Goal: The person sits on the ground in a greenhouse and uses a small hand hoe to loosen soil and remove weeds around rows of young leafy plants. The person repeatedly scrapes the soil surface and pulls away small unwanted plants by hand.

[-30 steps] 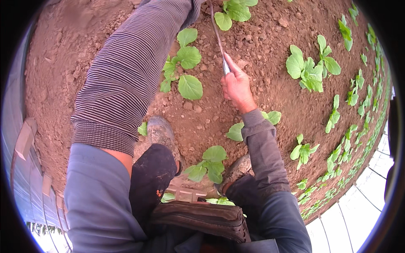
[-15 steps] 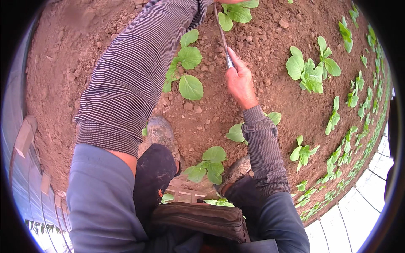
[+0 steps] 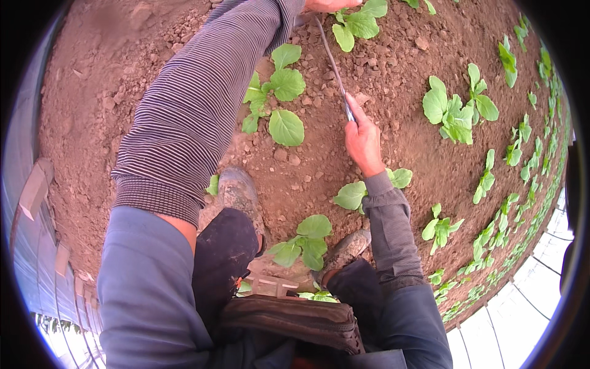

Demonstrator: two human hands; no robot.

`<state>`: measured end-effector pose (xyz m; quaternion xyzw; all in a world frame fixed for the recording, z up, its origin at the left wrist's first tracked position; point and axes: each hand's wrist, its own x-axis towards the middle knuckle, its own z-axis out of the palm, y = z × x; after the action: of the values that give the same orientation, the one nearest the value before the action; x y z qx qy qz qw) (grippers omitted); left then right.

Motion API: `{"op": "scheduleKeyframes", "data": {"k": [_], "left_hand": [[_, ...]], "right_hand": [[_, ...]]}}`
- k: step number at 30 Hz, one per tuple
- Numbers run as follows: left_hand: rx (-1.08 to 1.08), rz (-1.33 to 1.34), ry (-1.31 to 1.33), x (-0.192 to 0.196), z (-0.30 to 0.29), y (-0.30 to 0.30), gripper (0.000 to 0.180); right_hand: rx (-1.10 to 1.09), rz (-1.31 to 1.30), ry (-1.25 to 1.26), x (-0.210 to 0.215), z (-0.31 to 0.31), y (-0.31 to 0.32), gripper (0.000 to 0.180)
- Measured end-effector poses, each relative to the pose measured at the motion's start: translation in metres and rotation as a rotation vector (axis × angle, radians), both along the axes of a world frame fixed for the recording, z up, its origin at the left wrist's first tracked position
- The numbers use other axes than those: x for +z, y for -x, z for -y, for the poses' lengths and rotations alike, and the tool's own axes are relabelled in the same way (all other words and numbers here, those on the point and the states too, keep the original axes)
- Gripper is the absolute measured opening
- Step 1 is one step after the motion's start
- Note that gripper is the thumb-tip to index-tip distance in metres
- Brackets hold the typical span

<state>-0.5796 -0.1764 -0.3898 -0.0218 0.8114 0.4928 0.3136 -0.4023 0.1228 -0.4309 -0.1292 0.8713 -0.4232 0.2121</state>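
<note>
My right hand [image 3: 364, 140] is closed round the handle of a hand hoe [image 3: 332, 63], its thumb lying along the metal. The hoe's thin, slightly bent shaft runs up and left to a greyish end low on the soil, partly hidden near my left sleeve. At the top edge, my left hand [image 3: 332, 5] is beside a leafy green seedling [image 3: 361, 26]; the frame cuts most of it off, so its grip does not show. Another seedling [image 3: 286, 84] grows just right of my left sleeve [image 3: 196, 92].
Brown, crumbly soil [image 3: 86, 135] carries rows of seedlings, with a bigger pair [image 3: 455, 114] to the right. My muddy shoes [image 3: 239, 195] stand either side of a seedling [image 3: 312, 238]. A brown bag [image 3: 292, 320] hangs at my waist. Plastic sheeting [image 3: 37, 246] edges the left.
My right hand has drawn back toward me and slightly right with the hoe, whose far end now shows. The left hand has shifted a little right beside the seedling.
</note>
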Motion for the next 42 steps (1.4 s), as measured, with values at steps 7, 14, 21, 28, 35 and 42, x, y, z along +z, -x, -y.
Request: {"op": "scheduleKeyframes", "data": {"k": [7,14,21,28,35,42], "left_hand": [[0.413,-0.290,0.257,-0.003,0.011,-0.045,0.049],[0.166,0.038,0.555,-0.038,0.022,-0.134,0.063],[0.227,0.005,0.271,-0.039,-0.004,-0.148,0.065],[-0.039,0.002,0.151,-0.002,0.002,-0.186,0.054],[-0.535,-0.209,0.474,0.030,-0.014,-0.228,0.066],[-0.432,-0.328,0.557,0.033,-0.009,-0.258,0.062]], "right_hand": [[0.021,-0.069,0.055,0.012,0.008,0.013,0.058],[0.083,0.058,-0.183,0.025,-0.018,-0.014,0.064],[0.085,-0.063,-0.114,0.024,0.028,0.013,0.061],[0.060,-0.036,-0.138,0.028,-0.015,-0.028,0.060],[0.032,0.016,-0.202,0.052,0.020,-0.019,0.054],[-0.016,0.042,-0.267,0.089,0.022,-0.034,0.052]]}}
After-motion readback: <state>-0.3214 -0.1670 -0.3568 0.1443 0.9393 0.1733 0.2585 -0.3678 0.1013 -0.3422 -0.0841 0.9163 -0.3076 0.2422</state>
